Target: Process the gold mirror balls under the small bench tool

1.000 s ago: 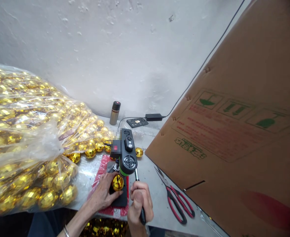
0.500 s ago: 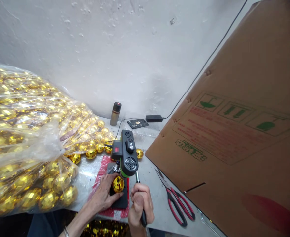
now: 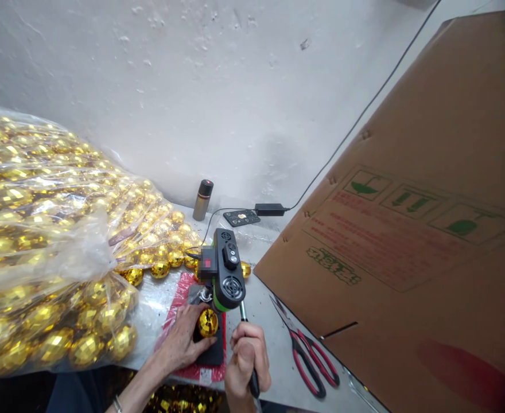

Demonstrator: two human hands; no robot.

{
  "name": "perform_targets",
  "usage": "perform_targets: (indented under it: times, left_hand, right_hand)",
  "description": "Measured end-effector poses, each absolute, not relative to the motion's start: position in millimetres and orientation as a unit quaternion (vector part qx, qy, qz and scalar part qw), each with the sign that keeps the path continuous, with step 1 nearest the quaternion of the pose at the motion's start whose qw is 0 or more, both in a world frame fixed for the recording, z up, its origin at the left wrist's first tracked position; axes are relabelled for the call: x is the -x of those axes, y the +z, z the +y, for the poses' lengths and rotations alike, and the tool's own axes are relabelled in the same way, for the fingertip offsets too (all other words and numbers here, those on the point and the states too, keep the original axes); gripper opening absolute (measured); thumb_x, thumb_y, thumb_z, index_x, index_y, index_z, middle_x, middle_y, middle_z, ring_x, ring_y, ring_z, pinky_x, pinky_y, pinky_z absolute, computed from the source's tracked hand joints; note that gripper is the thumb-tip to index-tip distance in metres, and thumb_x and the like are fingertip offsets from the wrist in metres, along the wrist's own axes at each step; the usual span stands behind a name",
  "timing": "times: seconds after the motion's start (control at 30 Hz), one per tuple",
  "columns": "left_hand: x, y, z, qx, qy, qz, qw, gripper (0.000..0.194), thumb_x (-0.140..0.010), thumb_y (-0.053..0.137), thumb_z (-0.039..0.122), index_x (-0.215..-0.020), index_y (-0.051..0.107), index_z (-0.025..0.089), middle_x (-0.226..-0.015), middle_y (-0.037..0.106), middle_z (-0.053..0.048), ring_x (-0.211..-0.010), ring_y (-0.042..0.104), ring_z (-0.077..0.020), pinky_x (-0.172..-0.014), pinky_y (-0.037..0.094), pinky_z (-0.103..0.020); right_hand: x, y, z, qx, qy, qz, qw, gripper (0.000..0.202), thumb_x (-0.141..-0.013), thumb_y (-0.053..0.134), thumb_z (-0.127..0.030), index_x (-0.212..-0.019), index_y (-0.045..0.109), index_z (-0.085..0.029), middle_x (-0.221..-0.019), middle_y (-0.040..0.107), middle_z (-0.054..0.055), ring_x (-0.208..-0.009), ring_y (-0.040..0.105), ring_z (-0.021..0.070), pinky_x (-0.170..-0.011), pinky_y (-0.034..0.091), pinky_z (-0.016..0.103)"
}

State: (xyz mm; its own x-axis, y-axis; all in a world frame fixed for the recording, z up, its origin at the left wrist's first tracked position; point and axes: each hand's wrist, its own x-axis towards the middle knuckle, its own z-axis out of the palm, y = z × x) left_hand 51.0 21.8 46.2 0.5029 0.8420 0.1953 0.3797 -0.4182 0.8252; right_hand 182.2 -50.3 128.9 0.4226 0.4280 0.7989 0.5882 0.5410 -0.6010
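My left hand is closed around a shiny gold faceted ball, thumb below it and fingers at its upper left. The ball sits over a black base plate on a red plastic-wrapped pad. Just above it is the head of a black machine with round fan grilles and a green band. My right hand grips the black handle of a metal rod; its upper end goes out of sight under the machine head.
Clear plastic bags of gold balls fill the left side. Red-and-black scissors lie on the right, beside a large cardboard box. Behind stand a bottle, a dark patterned phone and a power adapter with cable.
The whole view has shifted slightly, so things appear a little to the right and lower. Both hands keep their holds, on the ball and on the rod's handle.
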Motion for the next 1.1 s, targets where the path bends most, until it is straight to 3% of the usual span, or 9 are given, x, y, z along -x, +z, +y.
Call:
perform_targets:
  times: [1.1]
  left_hand:
    - [-56,58,20,-0.779,0.283,0.406,0.384,0.059,-0.085,0.074,0.032,-0.141,0.056,0.023,-0.135,0.068,-0.014,-0.123,0.061,-0.0361,-0.108,0.049,-0.056]
  right_hand:
    - [-186,131,-45,0.461,-0.104,-0.539,0.697,0.04,-0.109,0.045,-0.025,-0.07,0.05,-0.022,-0.07,0.056,-0.002,-0.059,0.054,0.0119,-0.054,0.043,0.025]
